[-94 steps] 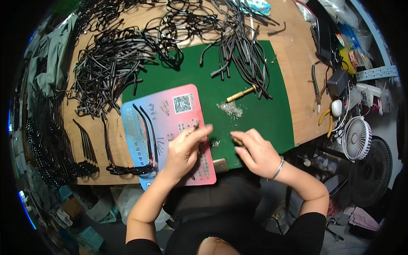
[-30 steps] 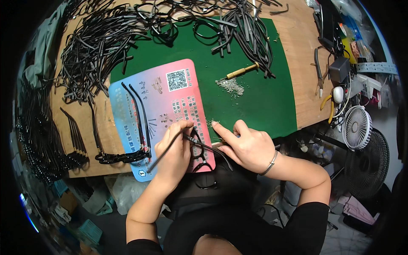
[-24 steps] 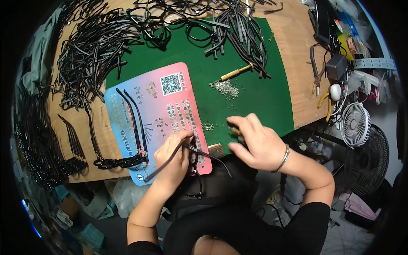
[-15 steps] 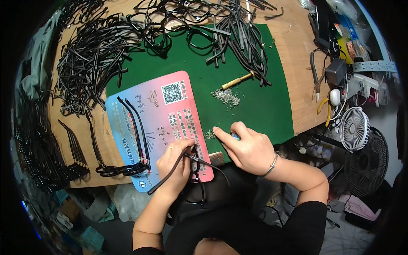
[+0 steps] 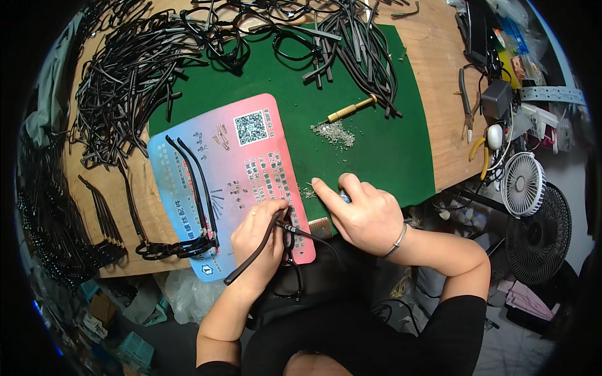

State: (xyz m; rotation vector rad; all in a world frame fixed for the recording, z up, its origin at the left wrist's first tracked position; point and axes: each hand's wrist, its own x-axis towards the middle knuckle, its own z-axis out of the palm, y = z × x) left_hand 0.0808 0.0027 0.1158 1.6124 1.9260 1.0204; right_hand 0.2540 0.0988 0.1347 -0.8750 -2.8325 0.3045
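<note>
My left hand (image 5: pixel 258 240) is closed around a black eyeglass frame (image 5: pixel 289 247) at the table's front edge, over the printed card. Dark temples (image 5: pixel 254 250) stick out to either side of the fingers. My right hand (image 5: pixel 365 216) rests on the green mat, its index fingertip at a small heap of tiny screws (image 5: pixel 307 192). A blue-ended thing (image 5: pixel 345 197) shows between its curled fingers; the rest of it is hidden in the palm. A brass-coloured screwdriver (image 5: pixel 351 109) lies farther off, beside a larger pile of tiny clear or silvery bits (image 5: pixel 337 135).
The blue-and-pink card (image 5: pixel 241 169) carries small parts and a pair of black glasses (image 5: pixel 188 247). Heaps of dark temples (image 5: pixel 125 88) and black frames (image 5: pixel 232 53) cover the far left and back. Pliers (image 5: pixel 480 156) and a white fan (image 5: pixel 524 183) stand at the right.
The whole view has shifted slightly, with the card and mat higher in the picture. My right fingertip stays at the screws, and the left hand keeps its hold on the frame.
</note>
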